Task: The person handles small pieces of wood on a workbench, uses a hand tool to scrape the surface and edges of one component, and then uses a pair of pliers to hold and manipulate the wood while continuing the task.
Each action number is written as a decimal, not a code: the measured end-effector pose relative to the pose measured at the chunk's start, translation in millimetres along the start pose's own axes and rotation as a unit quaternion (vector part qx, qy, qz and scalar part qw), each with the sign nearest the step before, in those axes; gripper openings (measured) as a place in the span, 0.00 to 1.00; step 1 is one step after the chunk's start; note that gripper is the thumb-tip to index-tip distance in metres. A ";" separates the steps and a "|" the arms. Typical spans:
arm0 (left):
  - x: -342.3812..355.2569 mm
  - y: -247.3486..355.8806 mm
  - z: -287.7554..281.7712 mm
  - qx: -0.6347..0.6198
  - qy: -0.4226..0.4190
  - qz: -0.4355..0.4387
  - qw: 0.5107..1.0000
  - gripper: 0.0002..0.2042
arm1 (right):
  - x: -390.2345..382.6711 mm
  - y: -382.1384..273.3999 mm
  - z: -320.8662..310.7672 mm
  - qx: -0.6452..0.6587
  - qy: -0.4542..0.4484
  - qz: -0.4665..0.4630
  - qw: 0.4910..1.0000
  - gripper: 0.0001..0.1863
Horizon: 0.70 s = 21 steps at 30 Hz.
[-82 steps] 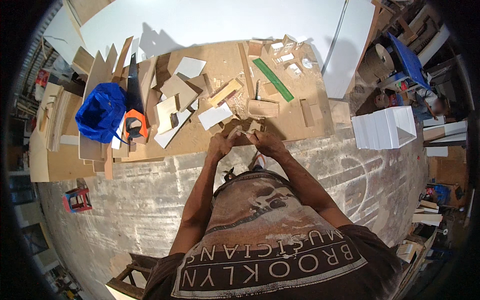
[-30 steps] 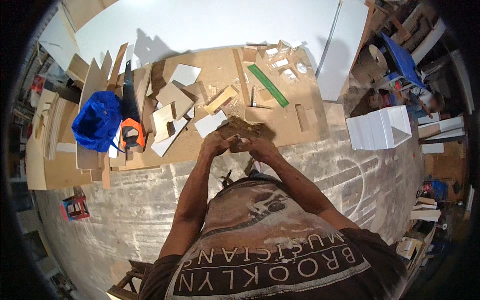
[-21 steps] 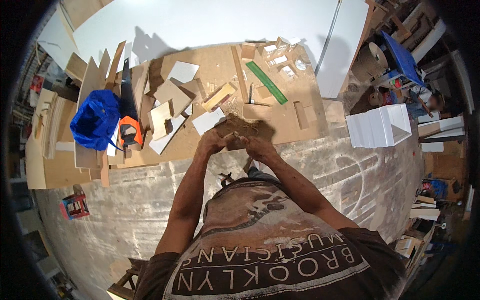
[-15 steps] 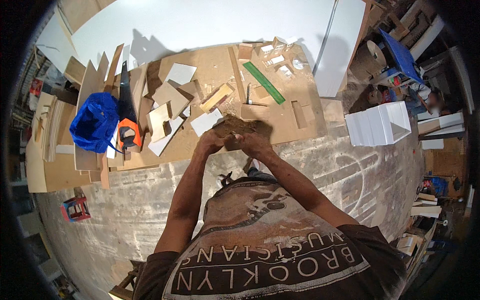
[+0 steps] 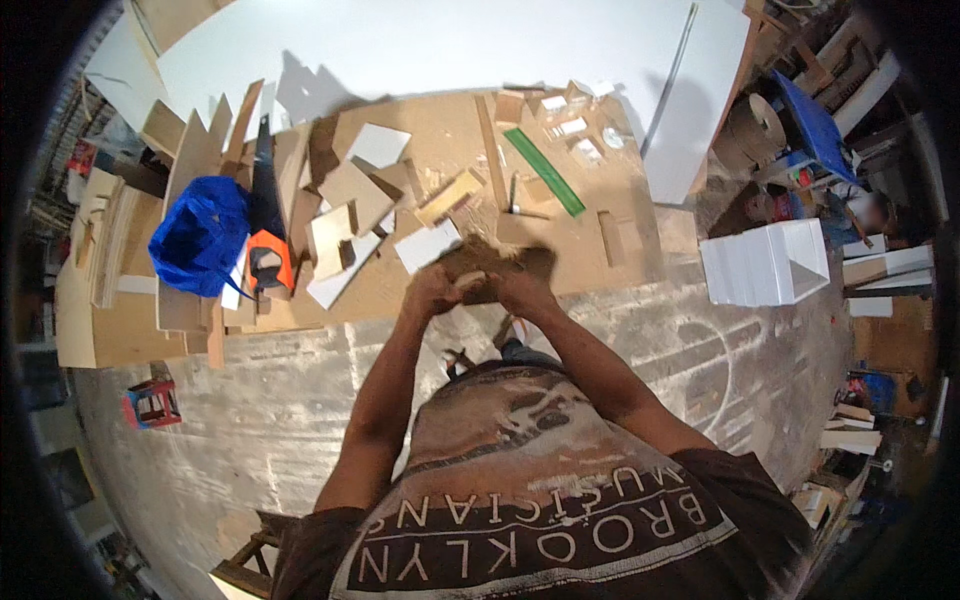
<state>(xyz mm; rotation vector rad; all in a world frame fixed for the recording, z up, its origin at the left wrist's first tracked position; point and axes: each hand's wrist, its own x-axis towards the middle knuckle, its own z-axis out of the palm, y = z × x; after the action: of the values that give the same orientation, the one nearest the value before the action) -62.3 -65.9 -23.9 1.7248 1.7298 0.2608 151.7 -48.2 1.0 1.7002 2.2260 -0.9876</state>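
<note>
At the front edge of the wooden workbench (image 5: pixel 380 290), my left hand (image 5: pixel 434 288) is closed, its fingers curled in. My right hand (image 5: pixel 524 292) is closed too, a short gap away from it. A small pale shape (image 5: pixel 470 282) shows by the left fingers; whether it is a piece of wood or a thumb I cannot tell. Dark shadow behind the hands hides detail. Just beyond lie a white board piece (image 5: pixel 428 246), a yellowish wood block (image 5: pixel 449 197) and a hammer-like tool (image 5: pixel 514 195). A green strip (image 5: pixel 544 172) rests farther right.
A handsaw with an orange handle (image 5: pixel 288 262) and a blue bag (image 5: pixel 192 240) are at the bench's left, beside upright boards. Small white-and-wood pieces (image 5: pixel 566 127) lie at the back right. A white box (image 5: pixel 762 262) stands right; a red stool (image 5: pixel 152 403) stands on the floor left.
My hands have drawn slightly apart, and a pale shape now shows between them. The whole view has shifted a little, so the bench things appear farther right.
</note>
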 end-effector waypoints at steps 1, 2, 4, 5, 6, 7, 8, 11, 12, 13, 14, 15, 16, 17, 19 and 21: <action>-2.2 -3.3 2.6 -0.016 0.023 0.014 1.000 0.29 | 7.1 10.3 8.0 -0.001 0.025 -0.033 0.999 0.33; -4.3 -7.2 5.5 -0.031 0.046 0.029 0.998 0.29 | 3.0 24.0 18.6 -0.002 0.038 -0.058 0.998 0.32; 2.0 16.0 -4.9 -0.088 -0.025 0.001 0.996 0.28 | 1.6 57.7 15.5 0.081 0.087 -0.094 0.989 0.28; 6.6 14.4 -8.6 -0.062 -0.051 -0.025 0.996 0.28 | 1.9 61.6 17.0 0.125 0.110 -0.118 0.979 0.27; 8.2 14.0 -10.3 -0.051 -0.063 -0.037 0.996 0.28 | 0.2 62.7 22.2 0.087 0.106 -0.120 0.983 0.26; 3.7 12.3 -11.0 -0.038 -0.081 -0.051 0.995 0.28 | -3.8 63.7 28.6 0.050 0.102 -0.122 0.986 0.26; 2.7 10.3 -10.9 -0.040 -0.083 -0.050 0.994 0.28 | -7.7 61.4 28.5 0.010 0.100 -0.125 0.987 0.26; 1.2 8.2 -8.1 -0.061 -0.074 -0.036 0.995 0.28 | -23.7 38.4 14.3 0.024 0.060 -0.077 0.995 0.25; 1.0 4.1 -6.3 -0.064 -0.065 -0.033 0.995 0.27 | -30.7 22.9 3.1 0.050 0.040 -0.055 0.996 0.25; 2.0 2.5 -5.2 -0.066 -0.058 -0.027 0.996 0.27 | -33.6 19.1 -1.2 0.044 0.045 -0.051 0.997 0.25; 2.9 -2.5 -2.2 -0.061 -0.047 -0.024 0.997 0.27 | -34.3 16.5 -2.8 0.036 0.048 -0.050 0.997 0.25; 3.8 -7.7 0.7 -0.053 -0.044 -0.028 0.997 0.26 | -35.0 13.7 -4.3 0.028 0.050 -0.050 0.997 0.25; 3.3 -13.5 3.5 -0.045 -0.041 -0.032 0.998 0.26 | -35.8 10.5 -5.4 0.026 0.055 -0.058 0.996 0.25; 5.3 -10.2 1.1 -0.031 -0.051 -0.039 0.997 0.25 | -35.9 10.9 -5.1 0.026 0.061 -0.060 0.996 0.26; 5.6 -4.1 -3.2 -0.032 -0.051 -0.038 0.997 0.25 | -36.5 10.5 -4.1 0.023 0.062 -0.051 0.997 0.27; 2.5 3.5 -8.3 -0.058 -0.036 -0.026 0.997 0.26 | -36.9 6.9 -5.3 0.017 0.050 -0.027 0.998 0.27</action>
<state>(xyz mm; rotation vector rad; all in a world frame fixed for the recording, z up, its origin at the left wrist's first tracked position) -64.0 -60.6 -16.4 1.5838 1.6714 0.2670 171.6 -73.4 21.0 1.7498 2.3421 -0.9784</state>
